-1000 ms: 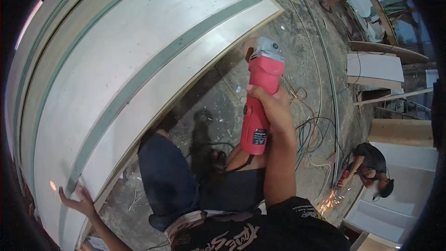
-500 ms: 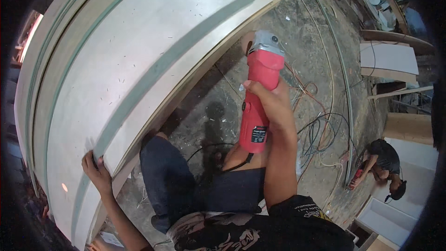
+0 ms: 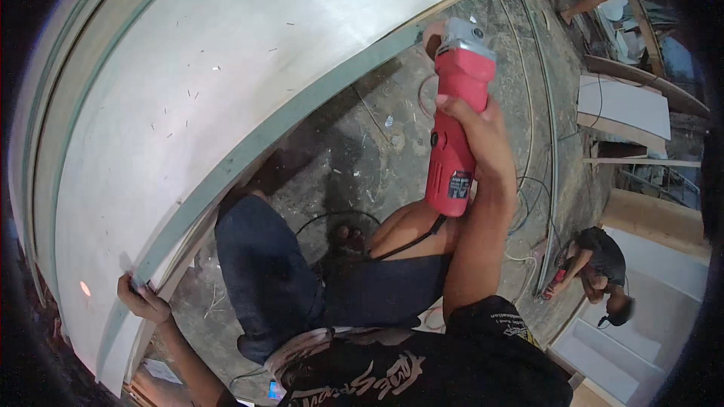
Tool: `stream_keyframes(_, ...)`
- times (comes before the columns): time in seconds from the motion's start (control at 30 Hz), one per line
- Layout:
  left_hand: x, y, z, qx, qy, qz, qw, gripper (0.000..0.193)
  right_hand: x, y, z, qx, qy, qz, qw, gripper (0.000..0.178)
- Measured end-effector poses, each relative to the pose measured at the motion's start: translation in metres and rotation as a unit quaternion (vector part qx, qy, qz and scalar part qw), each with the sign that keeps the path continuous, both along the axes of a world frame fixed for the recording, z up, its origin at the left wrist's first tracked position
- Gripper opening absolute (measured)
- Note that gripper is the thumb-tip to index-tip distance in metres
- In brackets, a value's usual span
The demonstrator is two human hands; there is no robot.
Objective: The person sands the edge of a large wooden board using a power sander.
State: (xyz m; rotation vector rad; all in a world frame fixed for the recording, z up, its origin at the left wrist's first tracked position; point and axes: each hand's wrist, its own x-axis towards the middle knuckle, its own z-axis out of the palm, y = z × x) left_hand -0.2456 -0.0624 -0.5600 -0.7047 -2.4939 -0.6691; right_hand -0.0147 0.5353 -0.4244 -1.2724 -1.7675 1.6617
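Note:
My right hand (image 3: 483, 136) is wrapped round the red body of an angle grinder (image 3: 465, 75). The grinder stands head up over the floor, its grey metal head by the far end of a long, curved grey-green strip (image 3: 249, 143). That strip lies along the near edge of a large, pale curved panel (image 3: 188, 90). At the strip's near end, my left hand (image 3: 143, 301) closes its fingers on it; part of the grip is hidden. The grinder's black cord (image 3: 411, 243) drops past my knee.
Short staples or slivers lie scattered on the panel. Cables (image 3: 539, 105) and a long pipe run over the dirty concrete floor on the right. A co-worker (image 3: 599, 264) crouches there with a red tool beside white cabinet boxes (image 3: 618, 347). Another person's legs (image 3: 592, 0) show at the far right.
The strip has shifted from the panel's face to its near edge. The grinder and my right hand have moved right and slightly up in view; my left hand is lower.

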Motion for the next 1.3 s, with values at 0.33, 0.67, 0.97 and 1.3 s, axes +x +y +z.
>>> stream_keyframes(0.33, 0.000, 0.001, -0.002, -0.014, -0.002, 0.052, 0.999, 0.036, -0.001, 0.015, 0.009, 0.028, -0.020, 0.019, 0.999, 0.036)
stream_keyframes(0.67, 0.001, 0.009, 0.002, -0.019, 0.022, 0.067, 0.997, 0.040, -0.002, 0.011, 0.005, 0.023, -0.025, 0.017, 0.999, 0.032)
stream_keyframes(0.97, 0.001, 0.007, 0.001, -0.042, 0.037, 0.076, 0.996, 0.038, -0.004, 0.017, -0.004, 0.015, -0.016, 0.022, 1.000, 0.035)
stream_keyframes(1.3, -0.002, -0.001, -0.004, -0.047, 0.048, 0.061, 0.996, 0.039, -0.010, 0.010, 0.004, 0.006, -0.046, 0.009, 0.999, 0.033)
